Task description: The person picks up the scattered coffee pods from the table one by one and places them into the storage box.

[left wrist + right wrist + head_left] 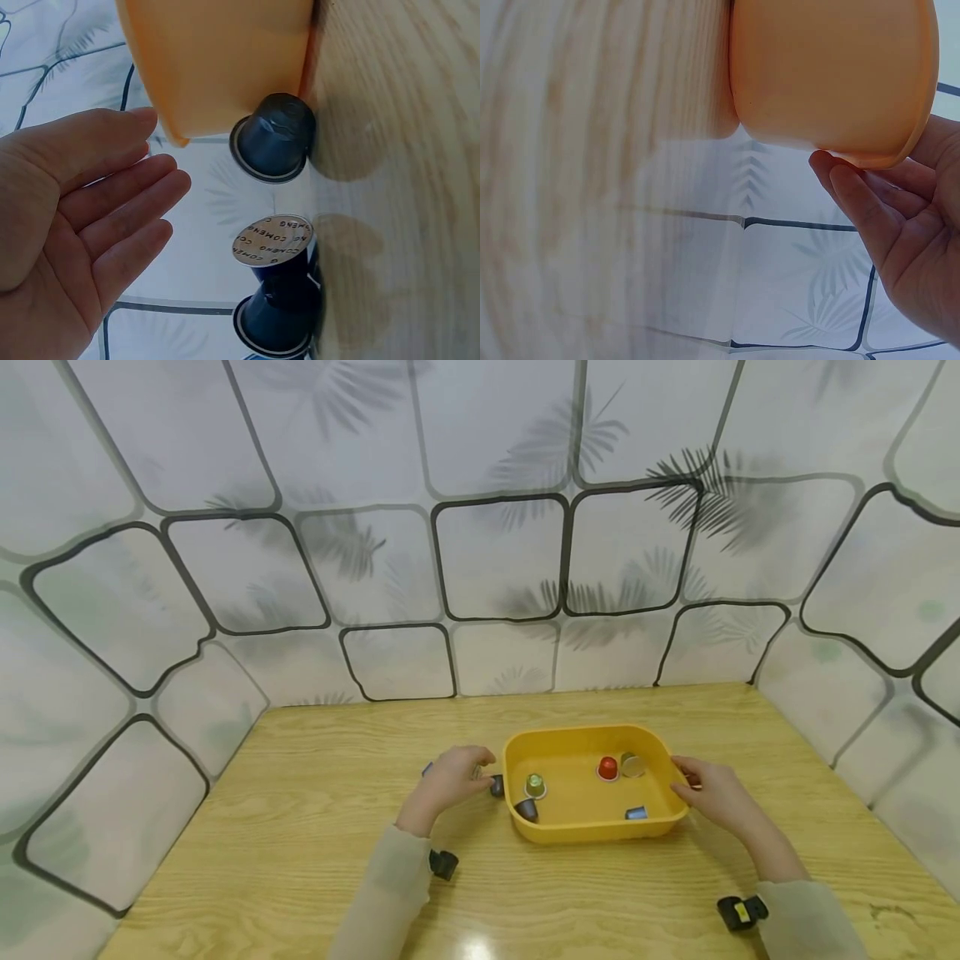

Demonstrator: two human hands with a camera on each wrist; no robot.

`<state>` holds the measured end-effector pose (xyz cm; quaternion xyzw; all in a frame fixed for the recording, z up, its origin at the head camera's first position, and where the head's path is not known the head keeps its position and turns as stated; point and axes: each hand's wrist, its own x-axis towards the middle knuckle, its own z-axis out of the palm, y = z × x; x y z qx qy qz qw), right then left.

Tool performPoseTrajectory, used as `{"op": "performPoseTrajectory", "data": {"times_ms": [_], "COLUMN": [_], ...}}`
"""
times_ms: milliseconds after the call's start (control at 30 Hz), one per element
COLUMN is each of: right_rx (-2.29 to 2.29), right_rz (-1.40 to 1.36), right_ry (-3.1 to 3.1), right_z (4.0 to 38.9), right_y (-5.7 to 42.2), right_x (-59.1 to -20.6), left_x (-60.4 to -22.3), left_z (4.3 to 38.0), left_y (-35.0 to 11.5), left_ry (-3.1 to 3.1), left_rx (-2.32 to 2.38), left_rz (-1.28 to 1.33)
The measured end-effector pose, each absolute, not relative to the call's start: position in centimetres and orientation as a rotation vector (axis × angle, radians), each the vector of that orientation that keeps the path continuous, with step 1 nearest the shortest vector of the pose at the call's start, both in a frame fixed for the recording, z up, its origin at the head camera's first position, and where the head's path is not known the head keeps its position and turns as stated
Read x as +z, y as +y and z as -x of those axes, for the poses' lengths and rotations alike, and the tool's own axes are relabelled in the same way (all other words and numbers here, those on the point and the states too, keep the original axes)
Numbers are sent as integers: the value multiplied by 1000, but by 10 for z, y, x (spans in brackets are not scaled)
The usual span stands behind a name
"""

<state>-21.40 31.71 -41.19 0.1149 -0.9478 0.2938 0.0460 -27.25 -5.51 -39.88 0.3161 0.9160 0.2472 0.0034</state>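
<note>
A yellow plastic tray stands on the table, holding a red coffee capsule, a green one, a dark one, a blue one and an olive one with its lid showing. My right hand grips the tray's right rim, thumb on top and fingers beneath. Beside the tray's left end, my left hand holds nothing, its fingers loosely extended. Near those fingers, a dark capsule lies outside the tray. Another capsule with a printed foil lid and a dark blue capsule lie farther from it.
The wooden table is enclosed at the back and sides by a patterned white wall. Part of one more blue capsule peeks out behind the left hand. Each wrist carries a black camera mount.
</note>
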Motion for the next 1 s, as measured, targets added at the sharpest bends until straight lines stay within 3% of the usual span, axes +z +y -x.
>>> {"op": "performPoseTrajectory", "data": {"times_ms": [1000], "right_rx": [893], "right_rz": [-340], "right_ry": [-2902], "right_z": [214], "right_y": [317], "right_x": [-412], "left_x": [-417], "left_z": [280], "left_y": [-50], "left_ry": [2861], "left_rx": [694], "left_rz": [-1029]}}
